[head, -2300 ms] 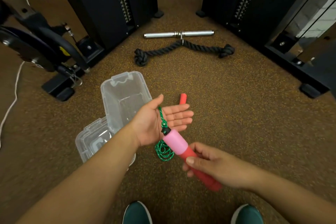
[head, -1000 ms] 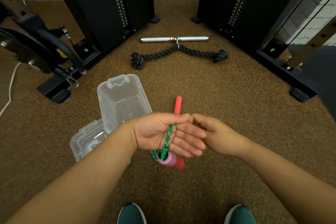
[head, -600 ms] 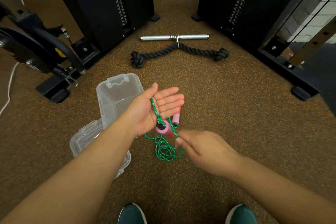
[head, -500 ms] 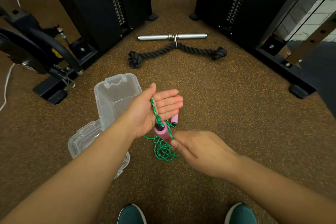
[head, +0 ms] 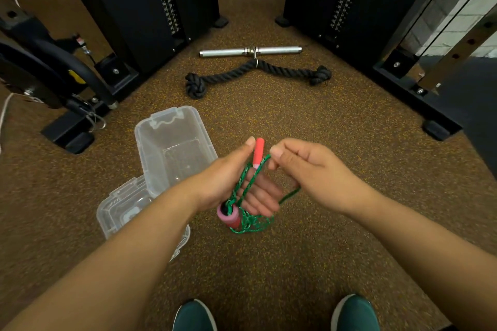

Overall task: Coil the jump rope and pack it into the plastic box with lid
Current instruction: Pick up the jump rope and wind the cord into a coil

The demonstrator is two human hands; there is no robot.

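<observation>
The green jump rope [head: 243,183] runs in loops across the palm of my left hand [head: 231,183], whose fingers are spread. One pink and red handle [head: 228,216] hangs just below that palm. The other red handle [head: 258,152] lies on the floor beyond my thumb. My right hand [head: 309,172] pinches a strand of the rope beside the left thumb tip. A loose tangle of rope [head: 254,223] dangles under the left hand. The clear plastic box [head: 150,142] sits open on the floor to the left, with its lid [head: 118,209] beside it.
A steel bar [head: 250,51] and a black knotted rope attachment [head: 255,74] lie further ahead. Black weight-stack columns [head: 139,8] stand left and right. A machine base [head: 67,131] is at the left. My two teal shoes [head: 193,316] show at the bottom edge.
My right hand has risen from below the left palm to beside the left thumb, drawing the rope up across the palm. The pink handle now hangs lower under the left hand.
</observation>
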